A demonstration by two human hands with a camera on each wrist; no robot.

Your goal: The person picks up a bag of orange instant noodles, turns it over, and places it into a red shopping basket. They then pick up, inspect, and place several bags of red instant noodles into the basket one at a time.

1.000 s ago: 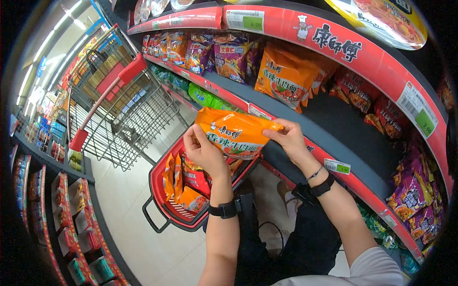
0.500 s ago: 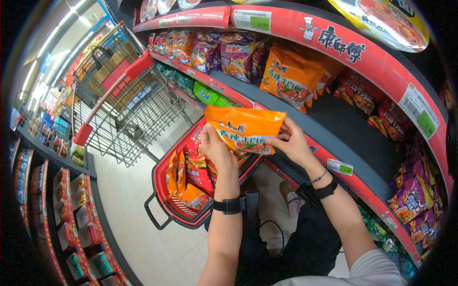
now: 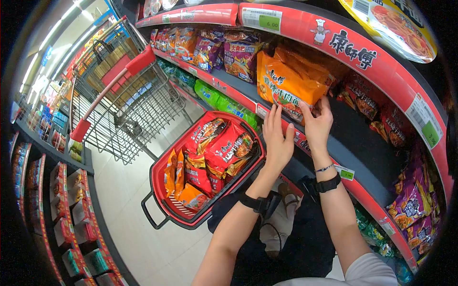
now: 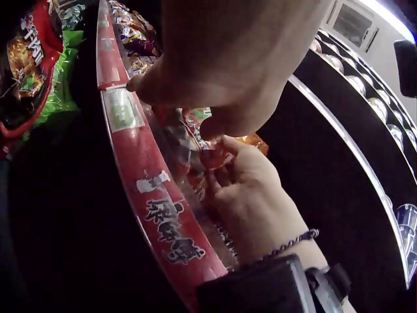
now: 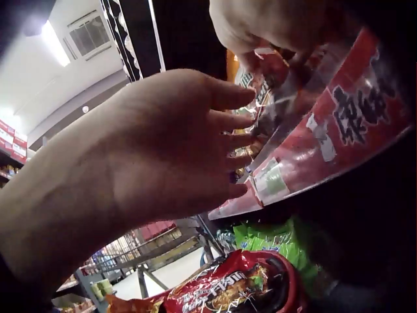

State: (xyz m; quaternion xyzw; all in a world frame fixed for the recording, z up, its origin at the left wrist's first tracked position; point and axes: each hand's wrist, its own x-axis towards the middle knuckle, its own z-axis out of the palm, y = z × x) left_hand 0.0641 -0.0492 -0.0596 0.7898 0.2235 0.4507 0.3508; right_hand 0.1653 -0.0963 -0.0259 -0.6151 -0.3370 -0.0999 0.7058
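An orange noodle packet (image 3: 281,86) stands at the front of the middle shelf, against other orange packets. My right hand (image 3: 318,125) pinches its lower right corner between thumb and fingers; in the left wrist view the same right hand (image 4: 244,186) has its fingers bent on the packet. My left hand (image 3: 279,140) is at the shelf lip just below the packet, fingers extended, holding nothing; the right wrist view shows this left hand (image 5: 176,143) with its fingers pointing toward the packet's front. Whether its fingertips touch the packet I cannot tell.
A red basket (image 3: 160,209) with red and orange packets stands below left. Behind it is a wire shopping cart (image 3: 129,119). Purple packets (image 3: 241,59) line the shelf to the left, red packets (image 3: 362,97) to the right. Green packets (image 3: 224,101) lie on the shelf below.
The orange packet went from above the basket up and right onto the shelf, both hands moving with it. The left hand has let go of it. Red packets in the basket are now uncovered.
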